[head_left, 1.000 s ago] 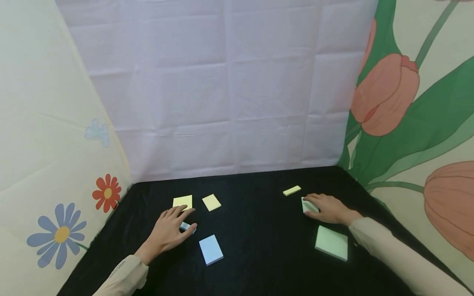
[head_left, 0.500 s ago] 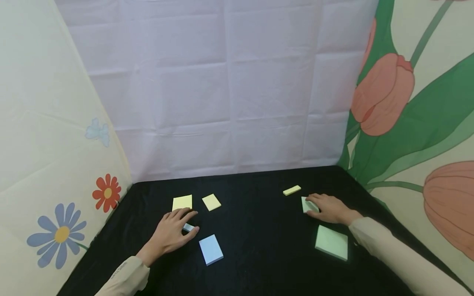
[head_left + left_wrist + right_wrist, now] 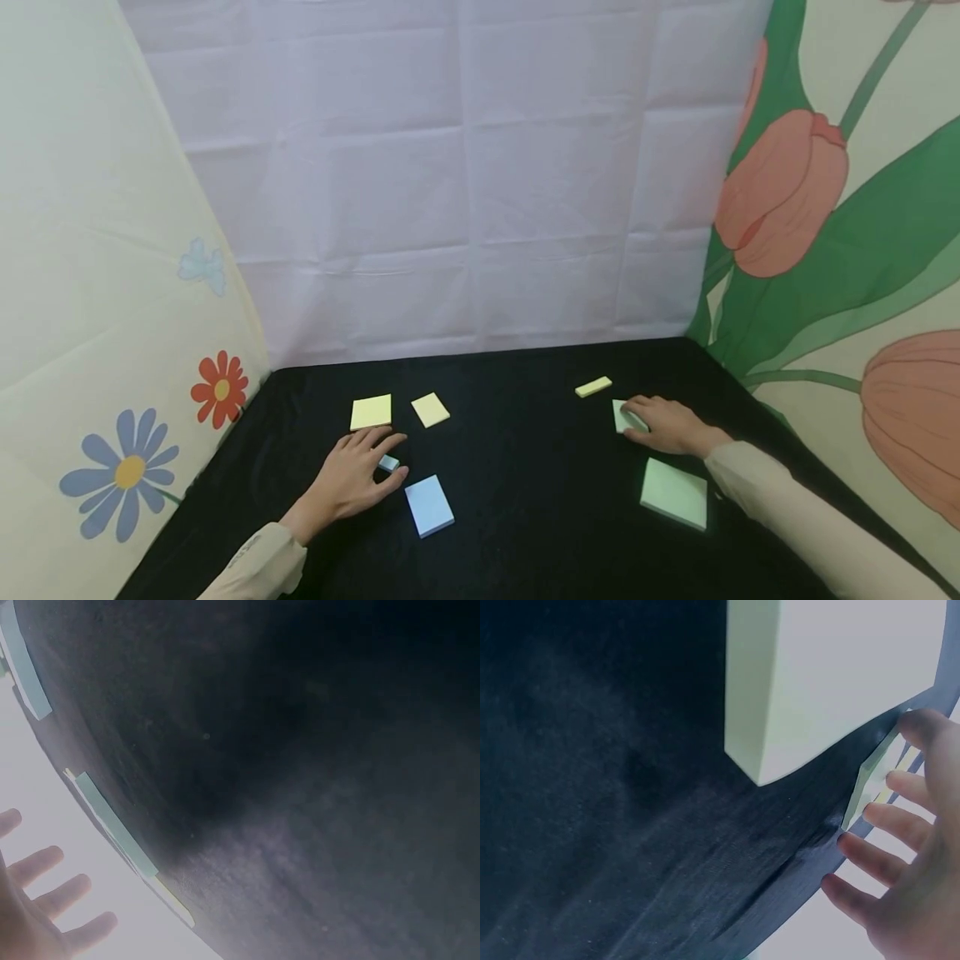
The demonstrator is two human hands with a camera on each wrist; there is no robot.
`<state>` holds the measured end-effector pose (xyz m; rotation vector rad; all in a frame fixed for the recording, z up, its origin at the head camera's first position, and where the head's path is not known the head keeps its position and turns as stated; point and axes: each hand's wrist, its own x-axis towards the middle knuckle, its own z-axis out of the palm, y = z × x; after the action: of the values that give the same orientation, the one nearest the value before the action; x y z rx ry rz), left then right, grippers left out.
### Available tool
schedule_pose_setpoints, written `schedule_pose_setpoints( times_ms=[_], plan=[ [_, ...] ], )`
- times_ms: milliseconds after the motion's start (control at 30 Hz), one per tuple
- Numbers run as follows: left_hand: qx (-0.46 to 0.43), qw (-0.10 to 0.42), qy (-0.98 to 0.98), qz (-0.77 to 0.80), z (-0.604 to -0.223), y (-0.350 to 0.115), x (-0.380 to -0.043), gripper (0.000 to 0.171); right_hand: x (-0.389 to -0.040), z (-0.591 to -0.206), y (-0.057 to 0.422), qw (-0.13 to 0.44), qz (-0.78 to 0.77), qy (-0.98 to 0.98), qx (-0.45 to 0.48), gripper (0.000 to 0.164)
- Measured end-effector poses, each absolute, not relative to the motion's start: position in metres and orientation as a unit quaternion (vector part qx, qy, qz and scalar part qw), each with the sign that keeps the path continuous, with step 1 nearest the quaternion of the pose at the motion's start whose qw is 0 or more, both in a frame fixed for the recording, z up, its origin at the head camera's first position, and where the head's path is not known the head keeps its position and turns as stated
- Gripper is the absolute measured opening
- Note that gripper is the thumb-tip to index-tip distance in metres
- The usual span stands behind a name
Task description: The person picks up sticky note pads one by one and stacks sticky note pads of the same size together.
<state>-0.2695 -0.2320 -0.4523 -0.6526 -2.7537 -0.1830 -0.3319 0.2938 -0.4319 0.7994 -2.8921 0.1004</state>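
My left hand (image 3: 352,471), fingers spread, hovers over a small light-blue sticky-note pad (image 3: 388,463) whose left part the hand hides. In the left wrist view the fingers (image 3: 64,900) are apart from the blue pads. A larger blue sticky-note pad (image 3: 430,506) lies just right of that thumb. On the other side, my right hand (image 3: 667,425) is over a small pale-green sticky-note pad (image 3: 627,416), partly covering it. Its fingers (image 3: 896,825) are loosely spread around the pad's edge in the right wrist view. A larger green sticky-note pad (image 3: 673,493) lies nearer me.
Two yellow sticky-note pads (image 3: 371,412) lie beyond the left hand, side by side. A narrow yellow pad (image 3: 593,387) is at the back right. Everything lies on a black tablecloth (image 3: 525,467); a white cloth (image 3: 465,208) hangs behind it.
My left hand has shifted slightly right, with the small blue pad showing farther right between thumb and fingers. The right hand has stayed nearly still over the green pad.
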Motion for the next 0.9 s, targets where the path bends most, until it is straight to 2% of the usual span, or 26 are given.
schedule_pose_setpoints(
  times_ms=[467,900],
  plan=[
    [-0.228,0.114,-0.965,-0.065,-0.453,-0.226,-0.265,0.059,-0.338,-0.433,0.296,0.048,0.05,-0.966,0.25,0.04],
    [-0.266,0.104,-0.956,-0.065,-0.455,-0.218,-0.26,0.061,-0.342,-0.435,0.298,0.049,0.064,-0.962,0.262,0.037]
  ],
)
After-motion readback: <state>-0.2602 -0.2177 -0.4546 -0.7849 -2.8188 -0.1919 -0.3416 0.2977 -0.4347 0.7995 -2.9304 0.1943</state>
